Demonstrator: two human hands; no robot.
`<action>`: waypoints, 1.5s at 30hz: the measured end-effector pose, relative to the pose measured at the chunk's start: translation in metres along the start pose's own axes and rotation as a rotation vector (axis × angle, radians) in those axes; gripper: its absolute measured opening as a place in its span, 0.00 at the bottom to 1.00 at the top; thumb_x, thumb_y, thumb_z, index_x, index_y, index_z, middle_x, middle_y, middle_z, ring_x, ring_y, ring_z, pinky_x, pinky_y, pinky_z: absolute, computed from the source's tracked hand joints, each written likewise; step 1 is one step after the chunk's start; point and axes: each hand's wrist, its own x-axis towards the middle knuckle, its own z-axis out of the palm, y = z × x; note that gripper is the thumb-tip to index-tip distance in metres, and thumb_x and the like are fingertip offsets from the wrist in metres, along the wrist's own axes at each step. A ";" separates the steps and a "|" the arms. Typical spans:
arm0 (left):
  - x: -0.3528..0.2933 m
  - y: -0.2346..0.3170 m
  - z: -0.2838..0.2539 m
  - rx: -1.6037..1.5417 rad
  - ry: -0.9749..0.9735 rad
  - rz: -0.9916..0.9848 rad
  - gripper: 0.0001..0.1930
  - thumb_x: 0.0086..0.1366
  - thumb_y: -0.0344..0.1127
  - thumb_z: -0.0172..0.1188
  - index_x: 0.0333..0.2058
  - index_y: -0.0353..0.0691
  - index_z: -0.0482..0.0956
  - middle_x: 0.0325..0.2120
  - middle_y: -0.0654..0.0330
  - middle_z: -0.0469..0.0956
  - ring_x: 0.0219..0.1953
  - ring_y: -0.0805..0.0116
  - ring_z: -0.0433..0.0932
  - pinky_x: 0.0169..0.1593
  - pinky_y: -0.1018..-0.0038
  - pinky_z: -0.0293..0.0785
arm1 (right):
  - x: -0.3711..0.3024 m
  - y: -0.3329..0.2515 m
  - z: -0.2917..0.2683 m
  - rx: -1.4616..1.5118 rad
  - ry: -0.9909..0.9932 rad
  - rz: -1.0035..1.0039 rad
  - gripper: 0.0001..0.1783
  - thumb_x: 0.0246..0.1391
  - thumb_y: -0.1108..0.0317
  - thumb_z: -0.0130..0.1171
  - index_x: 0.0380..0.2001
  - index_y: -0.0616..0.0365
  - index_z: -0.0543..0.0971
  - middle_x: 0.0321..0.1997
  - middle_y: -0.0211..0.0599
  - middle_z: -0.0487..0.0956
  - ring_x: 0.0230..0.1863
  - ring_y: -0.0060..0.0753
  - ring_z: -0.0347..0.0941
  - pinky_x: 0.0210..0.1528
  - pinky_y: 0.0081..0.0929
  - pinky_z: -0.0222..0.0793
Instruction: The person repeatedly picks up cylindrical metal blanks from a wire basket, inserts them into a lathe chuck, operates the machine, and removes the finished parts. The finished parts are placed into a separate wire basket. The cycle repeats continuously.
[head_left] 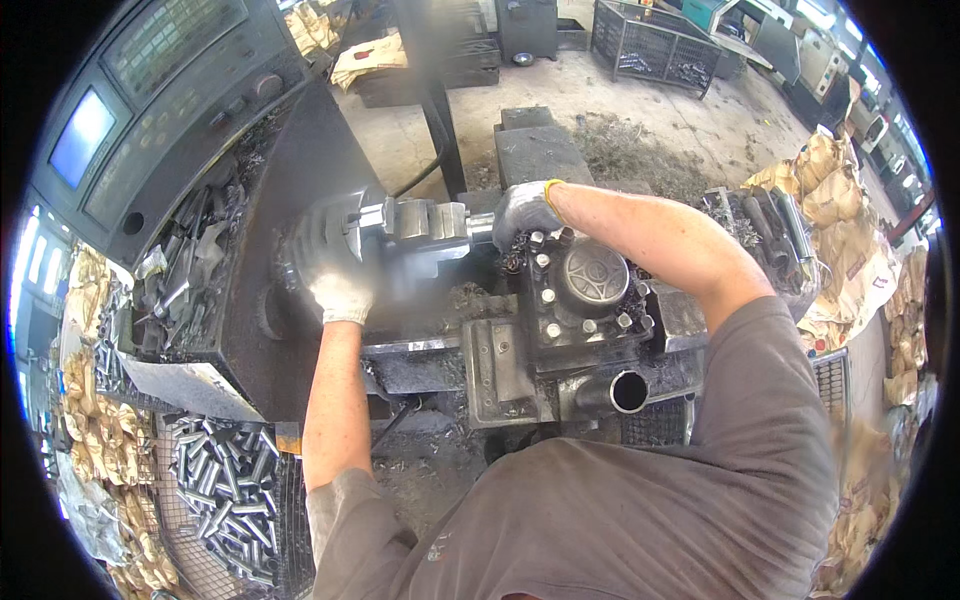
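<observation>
The left hand [340,290], in a white knit glove, rests against the blurred round grey metal chuck [320,240] of the lathe; whether its grip closes on the chuck cannot be told. The right hand [522,212], in a grey glove, has its grip wrapped around the silver cylindrical workpiece [430,220], which extends horizontally from the chuck, just above the dark square tool turret [585,290].

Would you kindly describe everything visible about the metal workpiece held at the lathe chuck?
The workpiece is a stepped, silvery-grey metal bar lying horizontally, with blocky shoulders along its length. Its left end sits at the dark round chuck, which looks motion-blurred. The gloved left hand rests on the chuck face just below it; the gloved right hand grips its right end, above the tool turret.
</observation>
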 end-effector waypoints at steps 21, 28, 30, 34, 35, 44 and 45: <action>-0.007 -0.016 -0.012 0.004 -0.073 -0.060 0.34 0.55 0.42 0.68 0.60 0.34 0.75 0.62 0.41 0.75 0.67 0.35 0.69 0.74 0.41 0.58 | 0.025 -0.067 -0.022 -0.400 -0.041 0.131 0.36 0.42 0.55 0.79 0.53 0.64 0.83 0.42 0.48 0.88 0.44 0.38 0.88 0.43 0.43 0.84; -0.002 -0.005 -0.032 -0.008 -0.096 -0.103 0.31 0.53 0.38 0.69 0.57 0.36 0.77 0.60 0.41 0.75 0.66 0.35 0.69 0.73 0.42 0.59 | 0.040 -0.094 -0.023 -0.150 -0.186 0.316 0.27 0.42 0.49 0.82 0.38 0.59 0.89 0.34 0.39 0.88 0.35 0.32 0.84 0.35 0.34 0.81; 0.001 -0.001 -0.034 -0.044 -0.107 -0.080 0.28 0.54 0.38 0.68 0.55 0.37 0.79 0.58 0.41 0.76 0.65 0.35 0.70 0.72 0.43 0.61 | 0.026 -0.083 -0.024 -0.093 -0.156 0.313 0.27 0.43 0.48 0.82 0.37 0.60 0.89 0.35 0.40 0.88 0.35 0.32 0.84 0.34 0.37 0.80; 0.003 -0.008 -0.028 -0.080 -0.021 -0.040 0.26 0.53 0.39 0.67 0.51 0.36 0.79 0.54 0.39 0.76 0.62 0.34 0.71 0.71 0.42 0.62 | -0.022 -0.031 -0.044 -0.410 -0.012 0.219 0.27 0.36 0.58 0.78 0.40 0.65 0.87 0.34 0.51 0.88 0.35 0.43 0.84 0.40 0.43 0.78; -0.004 -0.011 -0.024 -0.083 -0.022 -0.044 0.27 0.53 0.39 0.67 0.52 0.36 0.78 0.55 0.39 0.76 0.63 0.34 0.71 0.71 0.41 0.61 | -0.055 -0.043 -0.055 -0.384 0.016 0.198 0.32 0.35 0.58 0.79 0.44 0.65 0.86 0.36 0.54 0.88 0.37 0.49 0.85 0.44 0.44 0.80; -0.016 -0.017 -0.025 -0.073 -0.080 -0.131 0.34 0.52 0.42 0.69 0.58 0.34 0.75 0.64 0.36 0.71 0.69 0.31 0.65 0.75 0.40 0.55 | -0.187 -0.071 -0.019 0.110 1.164 0.371 0.38 0.43 0.66 0.79 0.58 0.65 0.77 0.47 0.54 0.87 0.43 0.48 0.88 0.50 0.43 0.86; -0.011 -0.018 -0.027 -0.083 -0.092 -0.119 0.34 0.52 0.42 0.70 0.57 0.34 0.75 0.63 0.37 0.71 0.69 0.32 0.65 0.75 0.40 0.55 | -0.194 -0.101 -0.018 -0.055 1.216 0.290 0.38 0.43 0.67 0.78 0.59 0.64 0.76 0.47 0.54 0.87 0.43 0.48 0.88 0.49 0.43 0.87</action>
